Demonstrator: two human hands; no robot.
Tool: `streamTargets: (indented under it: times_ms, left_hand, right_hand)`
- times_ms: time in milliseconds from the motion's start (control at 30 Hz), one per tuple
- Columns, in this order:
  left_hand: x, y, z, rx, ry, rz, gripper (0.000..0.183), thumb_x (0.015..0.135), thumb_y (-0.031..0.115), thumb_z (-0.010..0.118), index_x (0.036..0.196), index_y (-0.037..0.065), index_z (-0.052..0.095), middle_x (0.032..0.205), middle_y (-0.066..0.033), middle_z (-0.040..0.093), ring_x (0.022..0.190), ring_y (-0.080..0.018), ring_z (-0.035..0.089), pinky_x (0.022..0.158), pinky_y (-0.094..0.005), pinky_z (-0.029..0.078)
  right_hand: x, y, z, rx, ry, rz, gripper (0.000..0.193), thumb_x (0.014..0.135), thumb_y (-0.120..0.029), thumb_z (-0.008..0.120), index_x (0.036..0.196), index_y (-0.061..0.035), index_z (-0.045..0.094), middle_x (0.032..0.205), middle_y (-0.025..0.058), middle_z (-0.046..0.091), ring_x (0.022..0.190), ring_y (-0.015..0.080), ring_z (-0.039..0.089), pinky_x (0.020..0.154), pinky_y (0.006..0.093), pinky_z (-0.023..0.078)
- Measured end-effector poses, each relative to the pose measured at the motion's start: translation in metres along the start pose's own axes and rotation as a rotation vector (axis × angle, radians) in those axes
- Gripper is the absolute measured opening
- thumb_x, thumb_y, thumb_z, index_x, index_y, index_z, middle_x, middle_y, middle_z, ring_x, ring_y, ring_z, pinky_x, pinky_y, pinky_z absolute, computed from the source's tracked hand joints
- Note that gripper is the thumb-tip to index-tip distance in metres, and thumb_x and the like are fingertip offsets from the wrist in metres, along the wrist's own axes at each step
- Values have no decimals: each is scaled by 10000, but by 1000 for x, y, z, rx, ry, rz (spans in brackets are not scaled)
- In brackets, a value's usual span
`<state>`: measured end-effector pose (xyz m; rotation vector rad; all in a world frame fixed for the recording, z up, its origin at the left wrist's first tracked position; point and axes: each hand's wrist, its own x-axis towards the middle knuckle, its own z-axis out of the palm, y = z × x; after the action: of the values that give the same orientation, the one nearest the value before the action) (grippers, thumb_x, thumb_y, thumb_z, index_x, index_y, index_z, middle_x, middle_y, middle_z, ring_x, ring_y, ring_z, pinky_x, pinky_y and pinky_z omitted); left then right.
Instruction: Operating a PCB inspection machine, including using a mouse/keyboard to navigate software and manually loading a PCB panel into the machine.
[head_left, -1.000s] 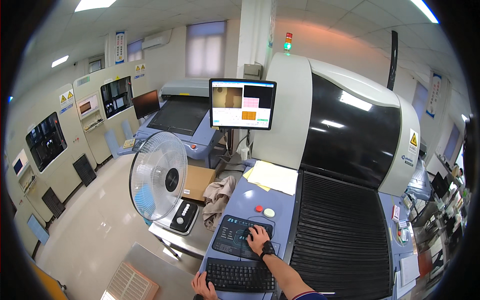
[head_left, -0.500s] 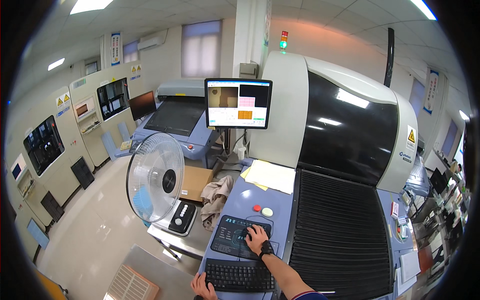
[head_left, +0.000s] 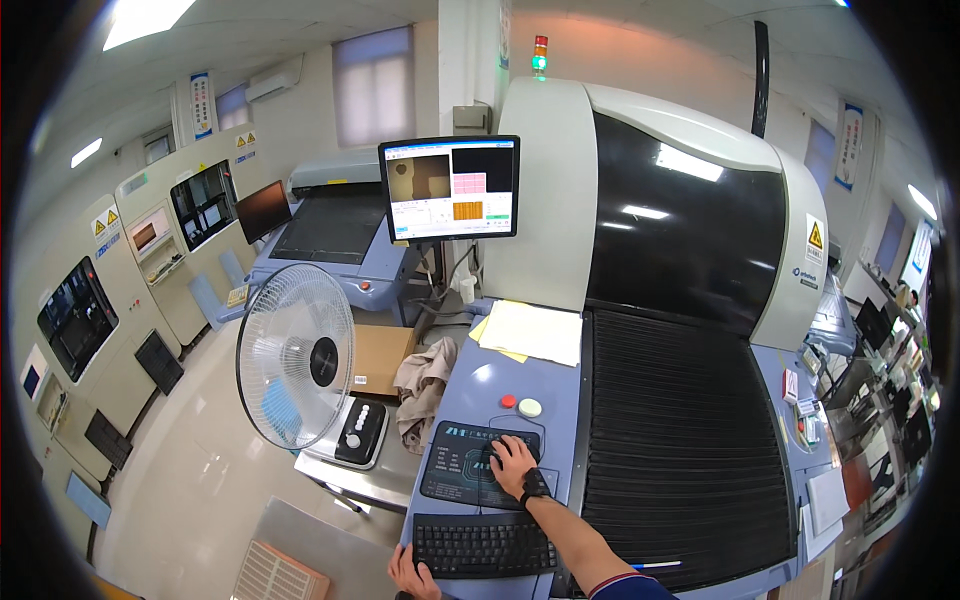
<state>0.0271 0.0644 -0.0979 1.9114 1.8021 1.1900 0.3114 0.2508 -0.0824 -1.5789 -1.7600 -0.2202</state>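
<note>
My right hand rests palm down over a dark computer mouse, its fingers curved round it and hiding most of it. Under the mouse lies a black printed mouse pad. At the left end of a black keyboard, my left hand lies by the bench edge with its fingers apart, holding nothing. A monitor stands beyond the bench, showing a brownish camera picture, a dark panel and small coloured panels. A red button and a pale button sit above the pad.
To the right is a large machine with a dark hood and black ribbed cover. Papers lie on the blue bench. A fan stands left, near a cardboard box and crumpled cloth.
The whole view has shifted slightly. On the monitor, the brownish picture shows a differently shaped dark area. My right hand stays on the mouse, my left beside the keyboard.
</note>
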Motion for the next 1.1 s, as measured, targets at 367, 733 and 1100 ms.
streamTargets:
  times_ms: [367,733,1100]
  left_hand:
    - [-2,-1,6,-140,75,35,457,1031,259,393,1365,-22,529,1370,-253,527,1275,-441,466,1090,-513,339]
    - [0,-8,3,-123,46,56,564,1027,391,379,1345,-49,532,1357,-308,500,1242,-472,483,1078,-525,358]
    - [-4,-15,9,-94,42,37,593,1032,416,355,1355,-53,520,1370,-317,480,1250,-480,470,1078,-536,354]
  right_hand:
    - [2,1,-3,1,-55,53,333,843,-180,710,1158,-99,639,1261,148,577,1206,358,530,988,469,479]
    - [5,-3,-6,-16,-129,87,345,882,-194,670,1214,-110,626,1289,145,556,1229,364,518,971,469,498]
    - [7,0,-5,-9,-138,85,345,895,-212,670,1222,-113,618,1295,149,556,1254,380,512,979,472,502]
